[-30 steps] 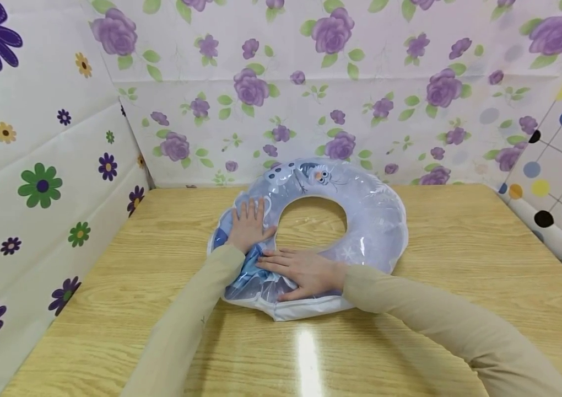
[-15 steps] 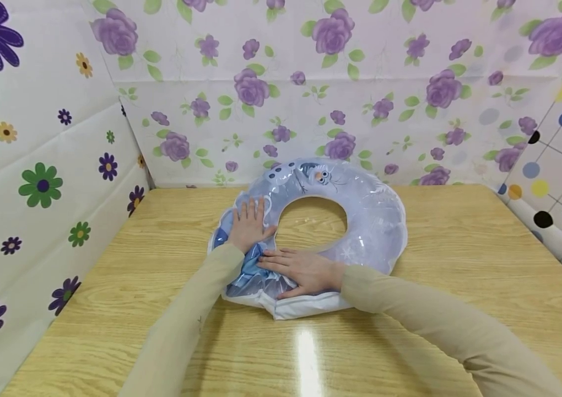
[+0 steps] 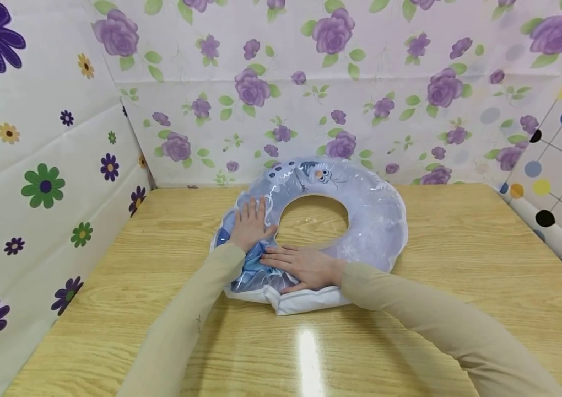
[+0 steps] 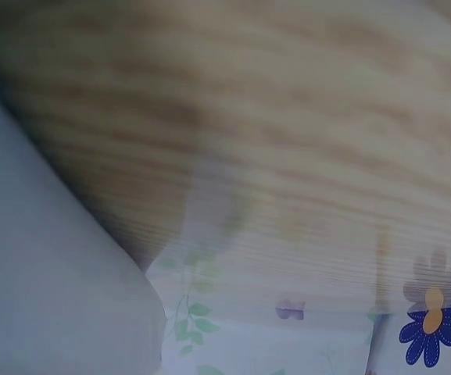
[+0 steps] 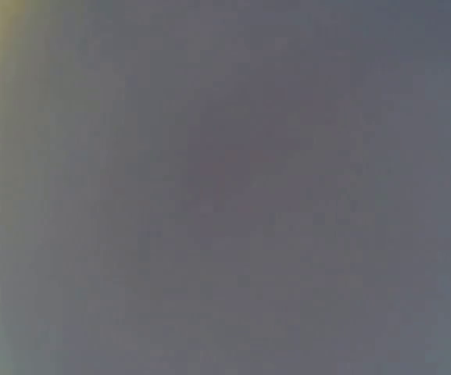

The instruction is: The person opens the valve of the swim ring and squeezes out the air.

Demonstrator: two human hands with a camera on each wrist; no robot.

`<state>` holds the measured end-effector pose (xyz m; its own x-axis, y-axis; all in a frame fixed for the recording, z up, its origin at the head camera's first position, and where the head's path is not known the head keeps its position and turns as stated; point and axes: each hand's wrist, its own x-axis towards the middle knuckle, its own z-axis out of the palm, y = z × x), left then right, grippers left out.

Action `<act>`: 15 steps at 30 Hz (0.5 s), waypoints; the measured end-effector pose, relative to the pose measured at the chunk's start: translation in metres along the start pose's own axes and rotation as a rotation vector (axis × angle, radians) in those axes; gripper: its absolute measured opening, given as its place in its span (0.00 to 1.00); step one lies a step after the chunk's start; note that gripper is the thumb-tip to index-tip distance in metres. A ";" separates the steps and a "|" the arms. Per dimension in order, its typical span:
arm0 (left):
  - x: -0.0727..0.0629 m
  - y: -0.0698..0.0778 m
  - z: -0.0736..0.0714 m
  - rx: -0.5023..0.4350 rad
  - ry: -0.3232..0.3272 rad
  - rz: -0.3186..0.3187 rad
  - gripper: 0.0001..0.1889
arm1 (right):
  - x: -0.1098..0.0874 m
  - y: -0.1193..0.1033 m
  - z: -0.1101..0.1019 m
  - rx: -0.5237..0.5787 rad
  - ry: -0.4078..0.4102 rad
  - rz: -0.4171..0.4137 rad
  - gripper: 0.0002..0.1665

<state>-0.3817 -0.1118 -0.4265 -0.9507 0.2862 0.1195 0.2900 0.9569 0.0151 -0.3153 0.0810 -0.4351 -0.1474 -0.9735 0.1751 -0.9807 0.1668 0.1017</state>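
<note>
A partly inflated swim ring [image 3: 375,220], pale lilac and blue with a snowman print at its far side, lies on the wooden table. My left hand [image 3: 250,225] presses flat on the ring's left side, its fingers straight and spread. Across the near left part rests my right hand [image 3: 308,266], palm down with straight fingers pointing left. Between and below the hands the plastic is creased, and the near white edge is folded up. In the left wrist view a pale blurred surface fills the left side, with no hand visible. The right wrist view is a grey blur.
The wooden table [image 3: 172,220] spreads around the ring. A rose-patterned sheet [image 3: 281,99] stands behind it, close to the ring's far edge. A flower-print sheet [image 3: 38,231] borders the left, and a dotted sheet [image 3: 558,182] the right.
The ring's near edge has shifted slightly away from me and folded up more under the right hand. Both hands stay nearly in place on the ring.
</note>
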 end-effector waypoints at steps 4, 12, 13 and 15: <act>0.001 0.000 -0.001 -0.010 -0.004 -0.003 0.46 | -0.001 0.003 0.001 0.001 0.013 -0.017 0.44; 0.002 0.000 0.001 -0.031 -0.004 -0.010 0.46 | 0.000 0.007 0.004 -0.043 0.005 -0.021 0.45; 0.002 0.001 0.001 -0.032 -0.006 -0.012 0.46 | 0.000 0.007 0.004 -0.044 0.005 -0.023 0.44; 0.002 0.001 0.001 -0.030 -0.003 -0.011 0.46 | 0.001 0.008 0.005 -0.046 0.001 -0.020 0.44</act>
<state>-0.3832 -0.1100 -0.4271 -0.9541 0.2759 0.1163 0.2827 0.9581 0.0463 -0.3242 0.0809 -0.4387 -0.1278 -0.9765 0.1733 -0.9764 0.1545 0.1506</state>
